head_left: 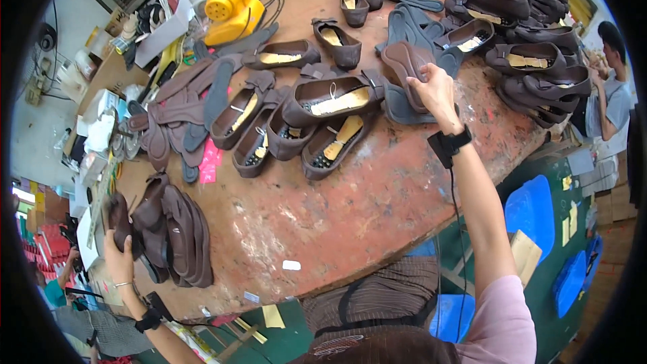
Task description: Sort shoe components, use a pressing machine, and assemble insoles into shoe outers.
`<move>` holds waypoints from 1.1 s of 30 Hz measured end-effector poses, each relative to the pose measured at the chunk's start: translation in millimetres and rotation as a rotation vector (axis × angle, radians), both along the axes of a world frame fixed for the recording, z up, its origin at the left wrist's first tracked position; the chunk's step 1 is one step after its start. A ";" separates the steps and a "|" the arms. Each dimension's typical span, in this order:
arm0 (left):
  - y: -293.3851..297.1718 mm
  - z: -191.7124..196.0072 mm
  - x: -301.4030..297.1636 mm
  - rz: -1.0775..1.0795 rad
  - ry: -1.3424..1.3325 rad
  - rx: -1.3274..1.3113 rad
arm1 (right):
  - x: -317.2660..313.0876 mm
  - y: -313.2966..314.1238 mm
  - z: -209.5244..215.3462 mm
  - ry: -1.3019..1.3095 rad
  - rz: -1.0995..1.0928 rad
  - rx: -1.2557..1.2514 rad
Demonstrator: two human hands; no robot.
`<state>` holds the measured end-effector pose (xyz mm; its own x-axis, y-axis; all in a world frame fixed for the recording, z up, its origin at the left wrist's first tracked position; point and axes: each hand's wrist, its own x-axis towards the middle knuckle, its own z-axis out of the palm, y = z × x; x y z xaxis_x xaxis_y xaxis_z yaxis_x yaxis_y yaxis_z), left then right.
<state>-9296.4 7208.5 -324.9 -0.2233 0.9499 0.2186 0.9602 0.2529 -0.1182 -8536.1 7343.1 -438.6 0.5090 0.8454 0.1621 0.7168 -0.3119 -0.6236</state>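
Right hand (435, 84) at one o'clock, fingers closed on a brown sole (403, 67); left hand (118, 256) at eight o'clock gripping another sole (120, 219) beside a stack of soles (178, 232).

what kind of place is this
Most likely a shoe-making workshop: unfinished brown shoe uppers and loose soles cover a worn workbench, and the right hand holds a sole.

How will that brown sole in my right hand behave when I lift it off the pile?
The brown sole in the right hand looks thin and flat, so it is probably light and may flex. It seems matte, so it likely won't slip. Flat, it shouldn't roll.
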 end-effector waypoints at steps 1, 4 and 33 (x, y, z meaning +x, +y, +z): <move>7.8 2.3 24.4 0.114 0.080 -0.047 | 8.3 2.0 -6.9 0.010 0.002 0.007; 40.1 -0.1 126.9 -0.218 0.208 0.330 | 12.9 -4.0 -2.5 0.511 0.323 0.409; -104.8 -123.3 308.7 -0.676 -0.647 -0.123 | -4.8 -228.6 25.0 1.386 0.606 0.546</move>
